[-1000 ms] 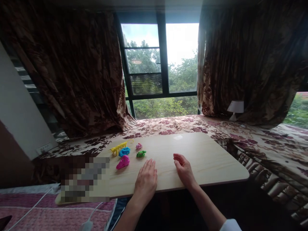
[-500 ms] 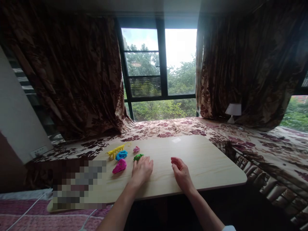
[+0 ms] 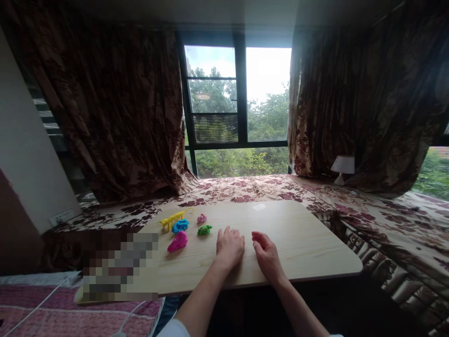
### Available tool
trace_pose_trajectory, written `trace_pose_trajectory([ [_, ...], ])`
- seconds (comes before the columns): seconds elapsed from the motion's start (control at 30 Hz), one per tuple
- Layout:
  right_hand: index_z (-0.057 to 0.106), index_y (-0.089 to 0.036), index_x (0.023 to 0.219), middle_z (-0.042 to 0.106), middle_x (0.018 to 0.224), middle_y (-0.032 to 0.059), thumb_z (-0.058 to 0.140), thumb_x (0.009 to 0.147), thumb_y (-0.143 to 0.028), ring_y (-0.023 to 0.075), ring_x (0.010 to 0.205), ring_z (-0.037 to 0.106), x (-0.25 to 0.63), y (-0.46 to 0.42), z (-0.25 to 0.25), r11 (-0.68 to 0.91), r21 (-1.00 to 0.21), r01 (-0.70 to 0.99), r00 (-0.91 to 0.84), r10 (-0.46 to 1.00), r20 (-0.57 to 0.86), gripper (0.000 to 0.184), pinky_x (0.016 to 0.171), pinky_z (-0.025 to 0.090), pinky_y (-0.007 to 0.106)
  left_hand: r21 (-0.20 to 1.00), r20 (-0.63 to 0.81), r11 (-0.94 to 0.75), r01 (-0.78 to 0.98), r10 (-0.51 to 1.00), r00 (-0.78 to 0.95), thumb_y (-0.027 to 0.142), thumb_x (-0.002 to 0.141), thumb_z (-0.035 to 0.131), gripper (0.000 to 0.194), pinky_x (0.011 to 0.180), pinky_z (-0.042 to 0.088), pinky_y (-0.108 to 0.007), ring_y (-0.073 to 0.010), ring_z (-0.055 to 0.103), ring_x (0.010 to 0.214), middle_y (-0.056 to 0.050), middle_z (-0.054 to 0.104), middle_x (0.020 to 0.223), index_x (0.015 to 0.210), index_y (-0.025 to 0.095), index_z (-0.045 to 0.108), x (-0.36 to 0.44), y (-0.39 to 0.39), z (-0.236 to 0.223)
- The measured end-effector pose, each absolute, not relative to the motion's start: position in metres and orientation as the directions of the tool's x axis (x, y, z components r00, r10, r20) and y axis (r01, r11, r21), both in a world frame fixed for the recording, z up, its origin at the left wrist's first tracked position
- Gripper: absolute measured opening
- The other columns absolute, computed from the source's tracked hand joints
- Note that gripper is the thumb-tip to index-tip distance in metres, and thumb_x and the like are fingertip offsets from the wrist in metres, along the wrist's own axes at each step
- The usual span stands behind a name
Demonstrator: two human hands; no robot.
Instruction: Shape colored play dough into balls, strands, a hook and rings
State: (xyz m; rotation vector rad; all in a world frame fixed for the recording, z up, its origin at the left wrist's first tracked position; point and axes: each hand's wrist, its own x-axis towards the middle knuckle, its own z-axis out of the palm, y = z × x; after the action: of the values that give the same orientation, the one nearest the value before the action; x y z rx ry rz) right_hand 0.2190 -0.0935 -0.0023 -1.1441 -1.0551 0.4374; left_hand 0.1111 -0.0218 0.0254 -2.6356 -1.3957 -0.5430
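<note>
My left hand [image 3: 229, 245] lies flat on the light wooden tabletop [image 3: 301, 234], fingers stretched out and holding nothing. Close to its right, my right hand [image 3: 267, 253] rests on its edge with the fingers curled around a small red lump [image 3: 259, 238]. Left of my left hand sit several small clay shapes: a green one [image 3: 204, 230] nearest, a small pink one [image 3: 201, 218], a blue one [image 3: 180, 226], a magenta one [image 3: 177, 241] and a long yellow figure [image 3: 171, 219].
A blurred-out patch [image 3: 119, 267] covers the table's near left corner. Floral bedding [image 3: 386, 210] surrounds the table, with a small white lamp [image 3: 342, 166] at the back right. Dark curtains frame the window [image 3: 238, 107]. A white cable [image 3: 35, 306] crosses the pink blanket at lower left.
My left hand reached left to the green clay shape, then drew back right and now lies next to my right hand. The right hand has hardly moved.
</note>
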Motion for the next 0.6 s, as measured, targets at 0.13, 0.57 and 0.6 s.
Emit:
trace_pose_trajectory([
  [0.13,0.057,-0.018,0.099,0.061,0.098,0.0068,0.045,0.075,-0.021,0.0192,0.090,0.057,0.219,-0.095,-0.001,0.394,-0.895,0.209,0.472,0.761,0.445,0.027,0.080,0.046,0.032,0.117,0.319,-0.499,0.858,0.837,0.444,0.035,0.084,0.033,0.039,0.093,0.028,-0.048,-0.0278,0.042,0.113,-0.016,0.058,0.110,0.104,0.011,0.056,0.090,0.006,0.030],
  [0.57,0.057,-0.017,0.098,0.060,0.099,0.0074,0.046,0.075,-0.020,0.0189,0.090,0.057,0.219,-0.095,-0.003,0.393,-0.892,0.223,0.476,0.755,0.452,0.026,0.080,0.046,0.032,0.061,0.463,-0.688,0.723,0.661,0.590,0.028,0.087,0.025,0.041,0.105,0.014,-0.040,-0.0202,0.017,0.129,-0.006,0.039,0.134,0.118,0.016,0.048,0.091,-0.072,0.010],
  [0.6,0.057,-0.016,0.098,0.061,0.099,0.0074,0.046,0.075,-0.020,0.0189,0.090,0.057,0.219,-0.094,-0.003,0.396,-0.891,0.221,0.474,0.755,0.453,0.025,0.080,0.046,0.032,0.068,0.448,-0.683,0.727,0.672,0.589,0.029,0.086,0.026,0.040,0.105,0.012,-0.041,-0.0206,0.019,0.129,-0.007,0.043,0.131,0.116,0.016,0.050,0.102,-0.064,0.014],
])
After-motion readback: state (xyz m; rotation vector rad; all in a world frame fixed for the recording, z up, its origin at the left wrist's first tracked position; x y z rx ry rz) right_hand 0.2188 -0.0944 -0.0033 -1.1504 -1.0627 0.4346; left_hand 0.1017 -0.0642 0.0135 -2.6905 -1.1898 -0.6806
